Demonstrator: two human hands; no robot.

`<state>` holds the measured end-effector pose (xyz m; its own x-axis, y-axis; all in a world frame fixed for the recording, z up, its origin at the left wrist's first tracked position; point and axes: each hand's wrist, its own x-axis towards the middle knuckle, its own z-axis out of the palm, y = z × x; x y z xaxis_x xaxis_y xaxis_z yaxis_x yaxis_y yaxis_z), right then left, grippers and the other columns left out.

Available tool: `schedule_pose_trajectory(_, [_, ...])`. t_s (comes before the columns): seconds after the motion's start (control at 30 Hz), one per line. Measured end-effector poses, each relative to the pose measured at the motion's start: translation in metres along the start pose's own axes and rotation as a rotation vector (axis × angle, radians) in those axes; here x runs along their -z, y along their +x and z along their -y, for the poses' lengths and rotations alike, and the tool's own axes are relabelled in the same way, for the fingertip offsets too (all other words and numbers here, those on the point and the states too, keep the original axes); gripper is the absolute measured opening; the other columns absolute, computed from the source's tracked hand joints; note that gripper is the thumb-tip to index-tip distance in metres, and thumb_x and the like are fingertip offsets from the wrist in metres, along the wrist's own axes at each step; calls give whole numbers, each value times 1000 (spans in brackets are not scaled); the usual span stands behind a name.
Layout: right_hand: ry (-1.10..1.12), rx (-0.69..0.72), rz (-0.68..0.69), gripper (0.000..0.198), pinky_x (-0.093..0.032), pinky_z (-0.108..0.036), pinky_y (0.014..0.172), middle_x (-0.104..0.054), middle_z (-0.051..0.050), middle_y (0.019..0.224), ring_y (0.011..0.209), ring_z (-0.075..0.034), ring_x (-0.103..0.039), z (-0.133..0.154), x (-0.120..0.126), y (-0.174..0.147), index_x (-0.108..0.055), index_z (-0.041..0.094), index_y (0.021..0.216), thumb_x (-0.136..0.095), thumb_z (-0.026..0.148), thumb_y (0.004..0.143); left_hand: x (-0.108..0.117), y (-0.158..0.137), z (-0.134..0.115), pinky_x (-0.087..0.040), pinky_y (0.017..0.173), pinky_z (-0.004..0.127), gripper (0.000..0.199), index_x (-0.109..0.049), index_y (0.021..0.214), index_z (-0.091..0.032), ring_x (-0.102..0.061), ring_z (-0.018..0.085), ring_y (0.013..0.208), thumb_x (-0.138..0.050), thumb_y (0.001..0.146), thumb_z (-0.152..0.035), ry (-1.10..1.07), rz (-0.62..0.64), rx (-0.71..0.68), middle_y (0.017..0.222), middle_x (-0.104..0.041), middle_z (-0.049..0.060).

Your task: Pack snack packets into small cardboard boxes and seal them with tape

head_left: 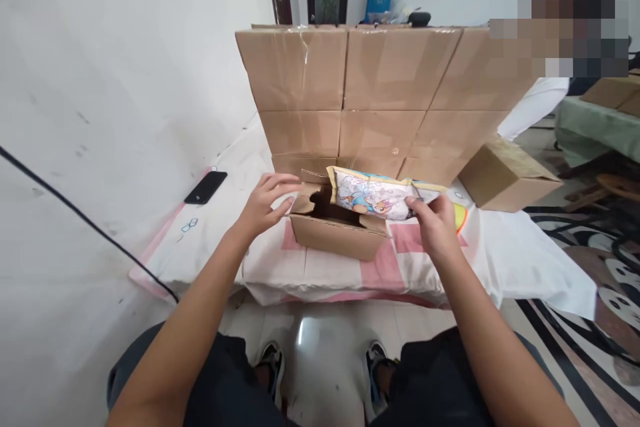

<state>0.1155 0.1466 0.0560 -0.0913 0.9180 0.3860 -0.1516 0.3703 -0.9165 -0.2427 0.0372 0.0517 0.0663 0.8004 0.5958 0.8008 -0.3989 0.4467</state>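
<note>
A small open cardboard box [340, 238] stands in front of me with its flaps up and a dark inside. My left hand [267, 203] is at the box's left end, fingers apart, close to the side flap; whether it touches the flap I cannot tell. My right hand [436, 223] pinches a flat white packet [373, 197] with cartoon prints and a yellow edge. The packet lies tilted above the box opening, its left end over the box. A yellow and orange rounded piece [461, 218] shows behind my right hand, partly hidden.
A wall of stacked, taped cardboard boxes [385, 73] rises behind the small box. Another carton [510, 173] sits at the right. A black phone [206, 187] lies on the cloth-covered table [265, 260] at the left. A person's white sleeve [533, 107] is behind the stack.
</note>
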Motion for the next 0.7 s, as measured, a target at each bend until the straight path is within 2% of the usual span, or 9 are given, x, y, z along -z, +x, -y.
schedule_pose_trajectory(0.03, [11,-4,-3,24,-53,-28,68,-68,2,85,78,-17,-65,-1,-1,1,-64,23,91,-79,32,75,0,7,-6,-33,118,54,25,-77,111,-33,-46,30,130,-65,90,-43,69,42,-88,132,-62,6])
schedule_pose_trajectory(0.07, [28,-10,-10,23,-54,-29,69,-69,1,87,81,-18,-66,-1,-3,2,-64,23,91,-78,32,75,-1,13,-11,-30,118,56,26,-79,105,-34,-43,32,132,-72,86,-50,124,83,-148,135,-59,6])
schedule_pose_trajectory(0.17, [76,-36,-28,21,-56,-31,70,-70,0,90,82,-19,-68,2,-12,6,-62,23,89,-77,30,76,-11,23,-20,-20,120,61,45,-79,105,-36,-26,39,145,-80,71,-66,207,196,-215,151,-45,6])
schedule_pose_trajectory(0.3, [80,-67,-46,19,-58,-32,70,-70,0,90,81,-20,-69,5,-24,8,-63,23,87,-77,29,75,-22,24,-19,-13,123,62,39,-79,106,-36,-13,40,154,-71,81,-66,158,242,-229,163,-32,0])
schedule_pose_trajectory(0.4, [88,-72,-58,19,-60,-34,73,-71,1,88,86,-21,-70,7,-28,13,-65,25,89,-77,28,74,-29,20,-13,-13,124,60,33,-78,101,-34,-15,37,155,-60,92,-59,121,226,-261,164,-32,-1])
schedule_pose_trajectory(0.47, [108,-50,-47,17,-61,-35,74,-70,1,84,86,-22,-71,8,-31,17,-66,25,89,-75,27,75,-35,15,-7,-18,125,59,39,-76,95,-28,-19,36,154,-54,95,-61,72,146,-287,164,-29,1])
schedule_pose_trajectory(0.53, [121,-7,-19,11,-62,-37,76,-70,0,83,87,-22,-72,10,-33,23,-66,25,87,-73,27,78,-43,7,0,-22,125,56,50,-71,88,-23,-20,36,154,-51,92,-69,-27,-36,-264,164,-22,2])
schedule_pose_trajectory(0.63, [94,50,34,11,-61,-40,83,-72,0,85,91,-23,-73,14,-35,28,-68,24,89,-73,27,80,-55,-6,7,-24,125,56,65,-61,77,-21,-14,37,156,-44,86,-83,-178,-302,-80,165,-17,2])
schedule_pose_trajectory(0.7, [22,47,94,16,-61,-38,84,-73,0,89,92,-22,-73,19,-35,30,-71,24,93,-78,26,78,-59,-14,8,-28,124,56,69,-57,79,-22,-17,36,156,-38,83,-88,-275,-370,48,163,-22,3])
